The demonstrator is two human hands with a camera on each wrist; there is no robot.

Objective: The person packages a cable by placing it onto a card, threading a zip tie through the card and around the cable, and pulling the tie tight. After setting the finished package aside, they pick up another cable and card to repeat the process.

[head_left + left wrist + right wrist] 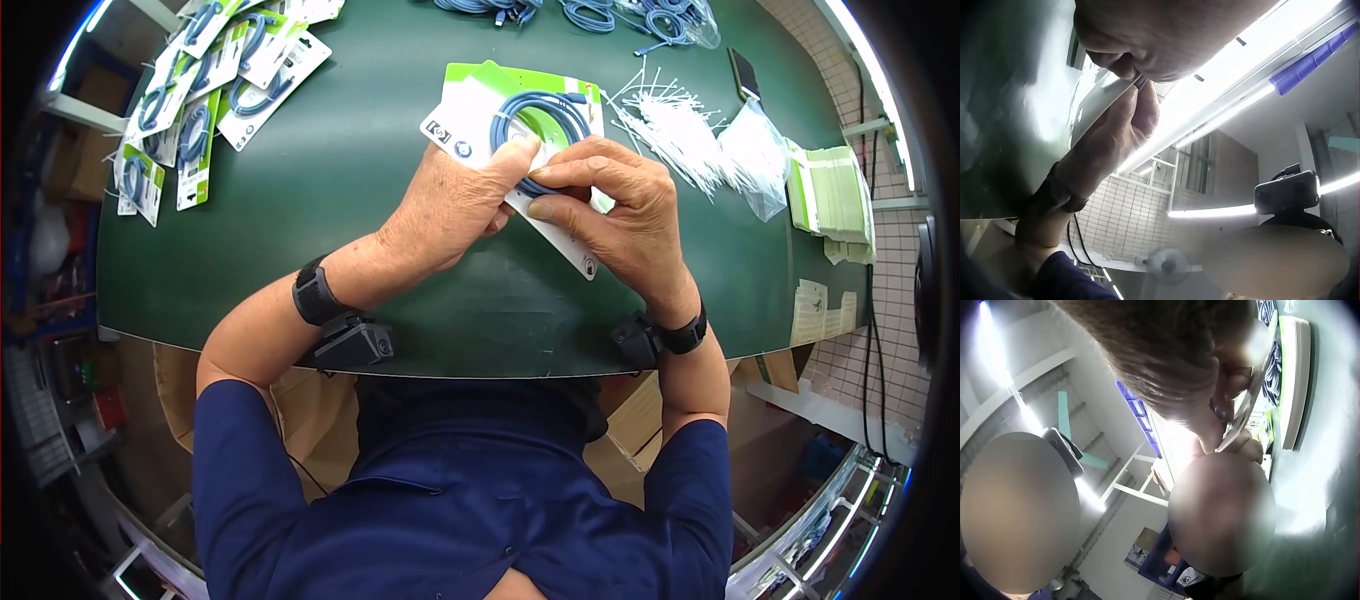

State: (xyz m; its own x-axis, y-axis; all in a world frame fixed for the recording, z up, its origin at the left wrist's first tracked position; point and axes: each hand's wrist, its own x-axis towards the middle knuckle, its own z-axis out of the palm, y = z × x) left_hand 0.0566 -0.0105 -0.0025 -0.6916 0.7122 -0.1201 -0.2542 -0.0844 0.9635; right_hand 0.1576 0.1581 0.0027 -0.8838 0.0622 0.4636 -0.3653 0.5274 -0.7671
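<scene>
Packed cables point(268, 97) overlap at the worktop's point(300, 210) far left corner. Cable coils point(590, 14) lie along the far edge, from the middle rightward. Midway between the side edges, over the worktop, a card point(562, 236) sits between left hand point(455, 200) and right hand point(622, 205), a coiled cable point(512, 108) on it. Right of it lie zip ties point(668, 130), then a bag point(757, 158) touching them, a phone point(743, 74) behind. A card stack point(838, 195) stands at the right edge, papers point(822, 313) at the near right corner.

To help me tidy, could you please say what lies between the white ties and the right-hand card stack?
A translucent plastic bag, in the head view.
</scene>
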